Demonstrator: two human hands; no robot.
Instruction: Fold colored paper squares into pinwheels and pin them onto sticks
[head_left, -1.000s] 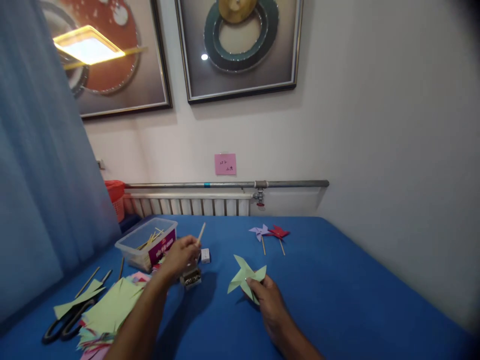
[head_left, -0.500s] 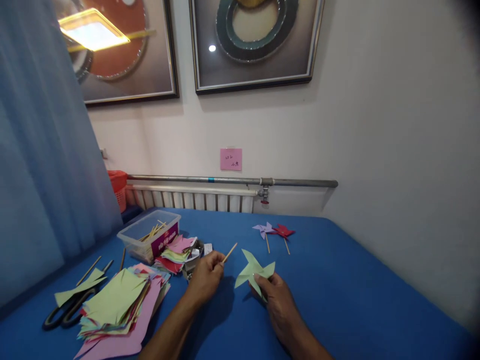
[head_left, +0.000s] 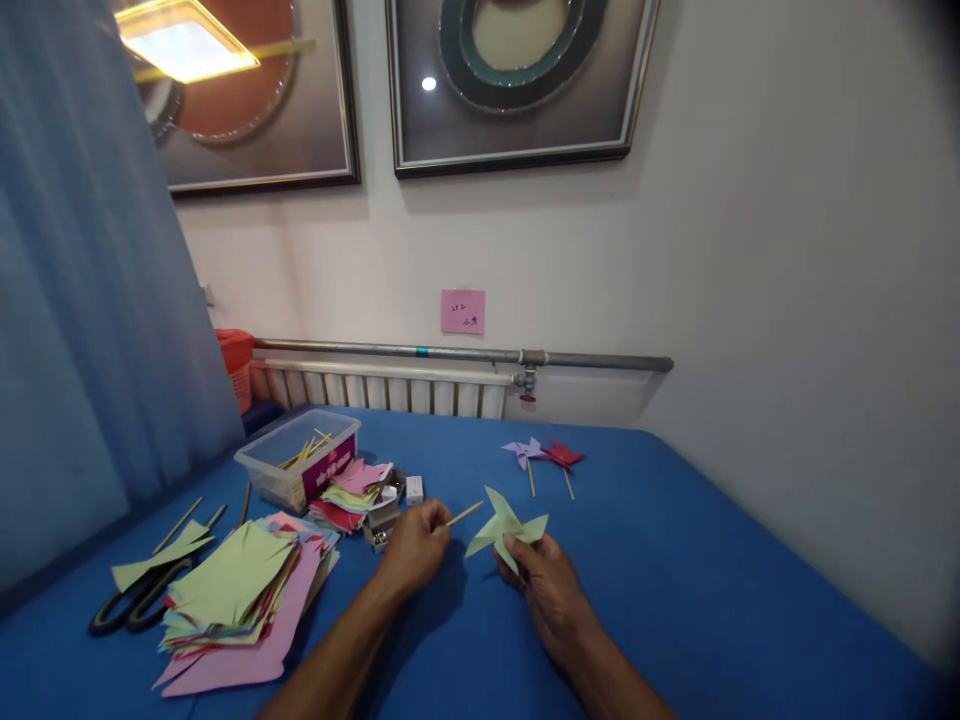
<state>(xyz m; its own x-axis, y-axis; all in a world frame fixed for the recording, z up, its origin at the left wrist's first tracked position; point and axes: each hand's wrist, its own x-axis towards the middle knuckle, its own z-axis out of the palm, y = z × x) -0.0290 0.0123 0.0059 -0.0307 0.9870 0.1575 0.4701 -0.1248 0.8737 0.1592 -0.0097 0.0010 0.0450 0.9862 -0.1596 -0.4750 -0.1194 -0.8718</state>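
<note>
My left hand (head_left: pixel 417 540) is closed on a thin wooden stick (head_left: pixel 466 513), whose free end points right toward the paper. Pinched between the thumb and fingers of my right hand (head_left: pixel 546 580) is a pale green paper pinwheel (head_left: pixel 501 523), its blades folded in to the centre under my thumb. The stick's tip and the pinwheel are close but apart. Farther back, a lilac pinwheel (head_left: pixel 523 452) and a red pinwheel (head_left: pixel 561 455) lie on their sticks. Just beyond my left hand are small open boxes (head_left: pixel 384 515) holding small metal pieces.
On the left of the blue table (head_left: pixel 720 560) lies a stack of cut coloured paper (head_left: pixel 232 575). Black-handled scissors (head_left: pixel 142 600) are beside it, partly under green paper scraps. A clear plastic box (head_left: pixel 274 480) holds wooden sticks. A blue curtain (head_left: pixel 97 300) hangs at the left.
The stick in my left hand has tilted from pointing upward to nearly level, its tip nearer the pinwheel. My right hand has shifted the green pinwheel slightly left and turned it a little.
</note>
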